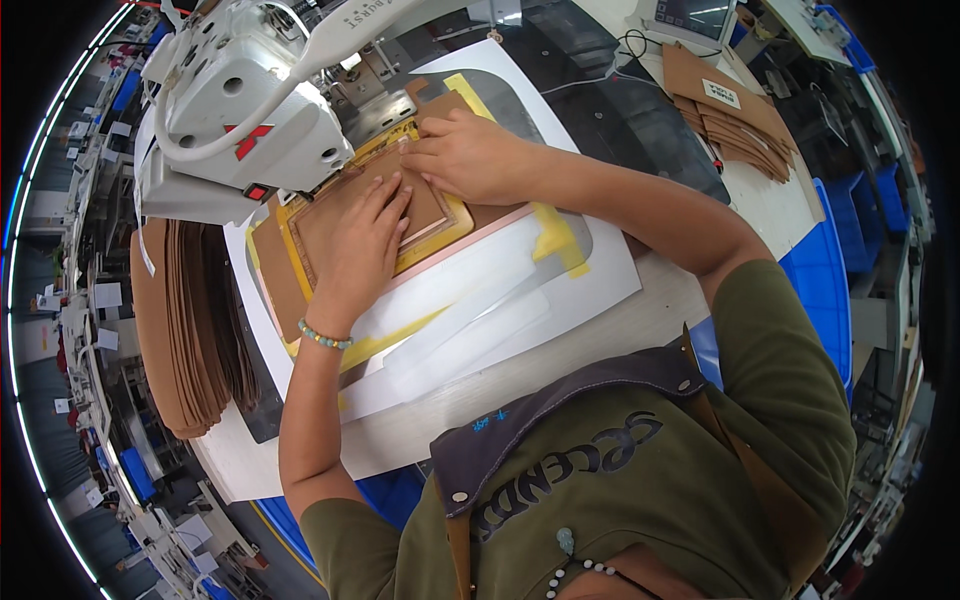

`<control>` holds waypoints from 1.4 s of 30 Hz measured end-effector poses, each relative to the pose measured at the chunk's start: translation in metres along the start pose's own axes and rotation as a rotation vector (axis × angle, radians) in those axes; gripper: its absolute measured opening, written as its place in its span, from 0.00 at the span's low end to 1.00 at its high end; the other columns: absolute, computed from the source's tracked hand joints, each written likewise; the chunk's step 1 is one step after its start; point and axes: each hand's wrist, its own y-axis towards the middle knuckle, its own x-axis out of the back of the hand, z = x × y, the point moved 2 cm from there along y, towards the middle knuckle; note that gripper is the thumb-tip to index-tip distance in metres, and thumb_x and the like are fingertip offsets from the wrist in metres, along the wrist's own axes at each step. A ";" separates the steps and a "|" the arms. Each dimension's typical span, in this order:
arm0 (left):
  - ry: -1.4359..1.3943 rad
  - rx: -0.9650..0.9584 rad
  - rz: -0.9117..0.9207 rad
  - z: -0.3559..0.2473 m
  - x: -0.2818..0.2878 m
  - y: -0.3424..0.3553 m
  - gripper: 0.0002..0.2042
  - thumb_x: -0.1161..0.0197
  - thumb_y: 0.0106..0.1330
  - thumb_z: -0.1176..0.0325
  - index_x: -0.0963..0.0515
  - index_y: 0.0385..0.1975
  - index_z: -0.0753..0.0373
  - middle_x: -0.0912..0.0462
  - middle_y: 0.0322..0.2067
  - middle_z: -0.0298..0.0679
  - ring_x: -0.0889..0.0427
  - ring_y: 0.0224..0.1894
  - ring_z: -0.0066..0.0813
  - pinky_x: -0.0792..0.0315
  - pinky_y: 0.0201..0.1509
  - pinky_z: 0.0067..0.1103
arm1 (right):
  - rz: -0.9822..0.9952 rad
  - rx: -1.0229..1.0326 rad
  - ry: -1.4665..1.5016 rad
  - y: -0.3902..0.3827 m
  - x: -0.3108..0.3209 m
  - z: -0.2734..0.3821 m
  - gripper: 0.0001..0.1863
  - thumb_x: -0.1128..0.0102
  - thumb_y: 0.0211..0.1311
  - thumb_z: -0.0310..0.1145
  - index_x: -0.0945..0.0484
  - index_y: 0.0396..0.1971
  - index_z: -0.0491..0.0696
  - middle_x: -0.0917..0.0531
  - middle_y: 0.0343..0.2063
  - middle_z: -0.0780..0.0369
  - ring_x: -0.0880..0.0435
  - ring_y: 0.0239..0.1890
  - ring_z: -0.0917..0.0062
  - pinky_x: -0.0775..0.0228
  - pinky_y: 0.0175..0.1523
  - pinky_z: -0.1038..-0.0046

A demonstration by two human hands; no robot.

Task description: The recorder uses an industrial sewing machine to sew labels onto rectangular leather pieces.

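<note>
My left hand [368,240] lies flat on a brown panel [425,212], fingers stretched toward the needle area of a white sewing machine [235,115]. My right hand [475,155] rests at the panel's far right side, its fingers bent but apart, with the fingertips on the panel near those of the left. Around the panel runs a yellow frame [440,245], set over a larger brown piece [270,262]. Under them is a white sheet [590,275] with yellow tape [560,240] on it. What lies beneath my palms is hidden.
A thick stack of brown pieces [180,330] stands at the left beside the machine. More brown pieces [725,115] lie at the far right, near a screen [690,20]. Blue bins [820,270] sit beyond the table's right edge. The machine head overhangs the far left.
</note>
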 end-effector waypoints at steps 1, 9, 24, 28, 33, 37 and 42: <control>-0.007 0.008 -0.006 0.001 0.000 0.000 0.19 0.41 0.79 0.68 0.22 0.66 0.67 0.24 0.71 0.49 0.27 0.73 0.52 0.31 0.76 0.40 | -0.008 0.011 -0.016 0.002 -0.003 0.001 0.20 0.40 0.75 0.41 0.17 0.60 0.48 0.13 0.60 0.64 0.20 0.57 0.73 0.31 0.54 0.67; 0.002 0.057 -0.038 0.006 0.006 -0.005 0.18 0.41 0.78 0.71 0.20 0.64 0.69 0.21 0.67 0.50 0.24 0.71 0.51 0.28 0.74 0.38 | 0.106 0.017 -0.059 0.020 -0.012 0.015 0.20 0.39 0.73 0.39 0.17 0.60 0.49 0.13 0.59 0.66 0.21 0.59 0.74 0.29 0.54 0.67; -0.031 0.106 -0.073 0.020 0.017 -0.022 0.17 0.40 0.76 0.74 0.19 0.63 0.66 0.19 0.67 0.46 0.22 0.70 0.50 0.27 0.73 0.37 | -0.004 -0.010 0.149 -0.010 0.023 -0.002 0.20 0.44 0.79 0.44 0.16 0.60 0.48 0.16 0.63 0.63 0.24 0.69 0.68 0.30 0.67 0.62; -0.093 0.143 -0.085 0.033 0.029 -0.043 0.18 0.38 0.76 0.73 0.19 0.64 0.65 0.20 0.68 0.44 0.24 0.72 0.48 0.29 0.75 0.37 | 0.030 -0.031 0.136 -0.014 0.025 -0.003 0.20 0.45 0.80 0.44 0.16 0.59 0.48 0.16 0.63 0.62 0.26 0.71 0.68 0.31 0.68 0.62; -0.155 0.103 0.023 0.031 0.039 -0.066 0.21 0.32 0.72 0.70 0.19 0.65 0.63 0.22 0.71 0.43 0.29 0.76 0.48 0.32 0.77 0.39 | 0.026 0.082 0.147 0.004 0.007 0.015 0.21 0.46 0.81 0.45 0.17 0.62 0.50 0.18 0.65 0.63 0.29 0.73 0.69 0.30 0.67 0.60; -0.094 0.019 0.082 0.019 0.030 -0.067 0.26 0.27 0.68 0.62 0.19 0.66 0.61 0.26 0.75 0.41 0.36 0.80 0.50 0.37 0.79 0.44 | 0.108 0.112 0.159 0.027 -0.009 0.031 0.24 0.46 0.82 0.45 0.20 0.68 0.49 0.21 0.70 0.64 0.32 0.76 0.70 0.38 0.75 0.60; -0.131 0.016 0.102 0.022 0.028 -0.062 0.28 0.26 0.67 0.59 0.18 0.66 0.59 0.27 0.76 0.41 0.38 0.81 0.51 0.39 0.79 0.45 | 0.004 0.170 -0.016 0.024 -0.027 0.036 0.21 0.47 0.82 0.48 0.14 0.60 0.54 0.18 0.66 0.67 0.29 0.72 0.73 0.31 0.65 0.59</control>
